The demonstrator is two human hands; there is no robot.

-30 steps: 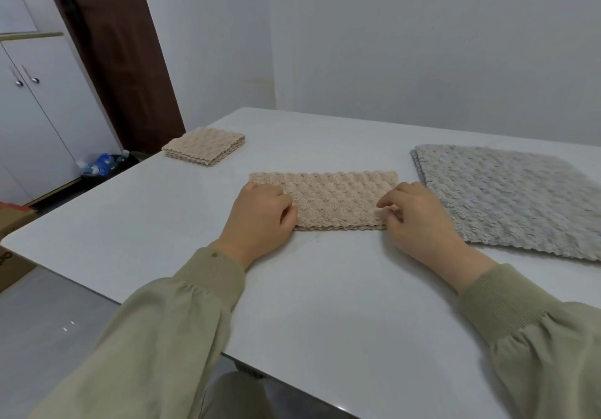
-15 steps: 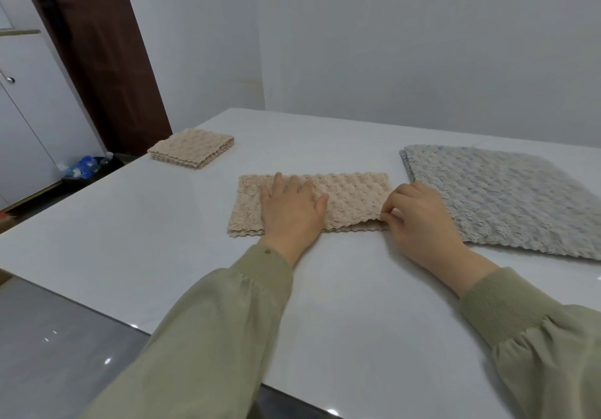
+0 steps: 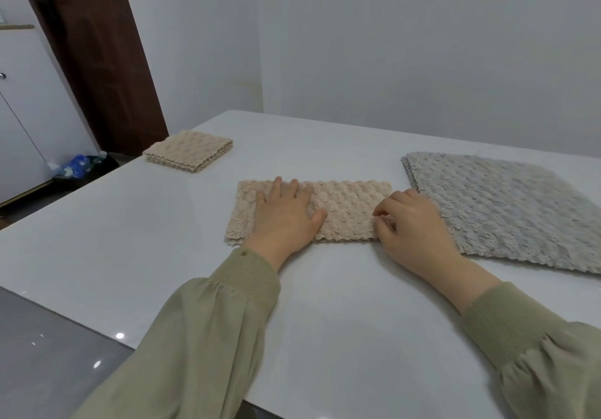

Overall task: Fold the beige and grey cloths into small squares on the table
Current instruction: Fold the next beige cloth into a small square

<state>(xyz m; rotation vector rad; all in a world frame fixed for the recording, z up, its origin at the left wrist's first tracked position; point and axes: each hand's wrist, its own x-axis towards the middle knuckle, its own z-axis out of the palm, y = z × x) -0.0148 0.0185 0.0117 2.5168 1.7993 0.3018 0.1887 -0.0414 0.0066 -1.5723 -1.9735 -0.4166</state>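
The left hand has slid a little further left along the beige cloth since half a second ago and lies flat, fingers spread, pressing it to the tabletop. The right hand pinches the strip's right end — just beside the unfolded grey cloth. A folded beige square sits well apart, far left.

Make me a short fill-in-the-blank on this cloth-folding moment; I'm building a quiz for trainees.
1. The left hand lies ____ on the beige strip.
2. The right hand pinches the strip's ____ end.
3. The unfolded cloths on the right are ____ in colour.
4. The folded beige square rests near the table's far ____ corner.

Missing words: flat; right; grey; left
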